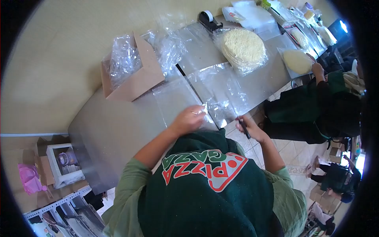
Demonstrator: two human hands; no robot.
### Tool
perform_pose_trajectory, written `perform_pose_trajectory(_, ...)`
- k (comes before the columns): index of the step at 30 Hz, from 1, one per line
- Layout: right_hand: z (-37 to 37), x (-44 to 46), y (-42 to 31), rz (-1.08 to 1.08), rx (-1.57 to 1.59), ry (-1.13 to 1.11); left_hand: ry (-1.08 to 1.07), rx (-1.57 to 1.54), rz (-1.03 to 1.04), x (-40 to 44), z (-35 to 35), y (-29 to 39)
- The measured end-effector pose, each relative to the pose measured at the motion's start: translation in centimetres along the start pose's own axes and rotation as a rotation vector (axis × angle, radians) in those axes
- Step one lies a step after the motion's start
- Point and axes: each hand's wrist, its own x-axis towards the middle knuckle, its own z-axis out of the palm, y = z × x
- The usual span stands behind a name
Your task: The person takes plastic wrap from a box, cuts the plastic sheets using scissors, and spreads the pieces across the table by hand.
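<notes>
My left hand [191,118] is closed on the near edge of a clear plastic bag [221,91] that lies flat across the metal table. The bag's film bunches slightly at my fingertips. At the bag's right corner, by the table edge, my right hand [252,129] grips a black-handled knife [244,128]; its blade is hard to make out against the film. Beyond the bag sits a thick stack of pale round flatbreads [244,48] in clear plastic.
A cardboard box [143,77] full of clear bags stands on the table [110,130] at the left, with more film behind it. A tape dispenser [210,20] is at the back. To the right, a co-worker's hand [318,72] touches a bagged flatbread stack [297,61].
</notes>
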Motion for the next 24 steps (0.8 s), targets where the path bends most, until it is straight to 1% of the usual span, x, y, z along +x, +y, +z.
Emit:
perform_pose_trajectory(2,0.5,-2.2,0.9,0.073,0.05,-0.165,-0.233,0.111,-0.105,0.8,3.3,1.9)
perform_pose_trajectory(3,0.7,-3.4,1.1,0.119,0.063,-0.234,-0.265,0.145,-0.167,0.7,4.1,2.0)
perform_pose_trajectory(5,1.1,-5.3,0.9,0.21,-0.028,-0.235,-0.329,0.22,-0.292,0.2,5.4,1.7)
perform_pose_trajectory(7,2.0,-5.8,0.0,0.106,-0.194,-0.078,-0.313,0.185,-0.283,-0.3,5.8,1.5)
perform_pose_trajectory(10,3.3,-3.5,-2.0,-0.185,-0.36,0.214,-0.281,0.085,-0.263,-1.7,7.3,0.8)
perform_pose_trajectory(11,3.3,-2.3,-2.2,-0.173,-0.433,0.29,-0.268,0.049,-0.249,-2.1,7.8,0.1)
perform_pose_trajectory(13,3.1,0.4,-1.7,-0.141,-0.58,0.455,-0.287,0.01,-0.349,-2.6,8.0,-0.7)
perform_pose_trajectory(14,2.7,1.5,-0.6,-0.045,-0.615,0.457,-0.292,-0.013,-0.395,-2.6,8.1,-0.9)
perform_pose_trajectory(16,1.1,3.4,1.8,0.145,-0.686,0.459,-0.322,0.174,-0.395,-1.2,5.8,1.6)
perform_pose_trajectory(17,0.2,3.5,2.1,0.109,-0.62,0.437,-0.337,0.267,-0.397,-0.7,4.7,2.6)
perform_pose_trajectory(19,-0.6,3.0,2.0,0.046,-0.486,0.385,-0.346,0.329,-0.4,-0.6,5.0,3.1)
perform_pose_trajectory(20,-1.1,2.0,1.5,0.081,-0.266,0.222,-0.351,0.355,-0.399,-0.6,5.2,3.3)
perform_pose_trajectory(23,-0.9,-2.2,1.7,-0.001,0.061,-0.165,-0.244,0.21,-0.343,-1.3,6.8,2.2)
perform_pose_trajectory(24,-0.6,-3.7,2.0,0.049,0.007,-0.243,-0.266,0.246,-0.317,-1.5,7.2,2.1)
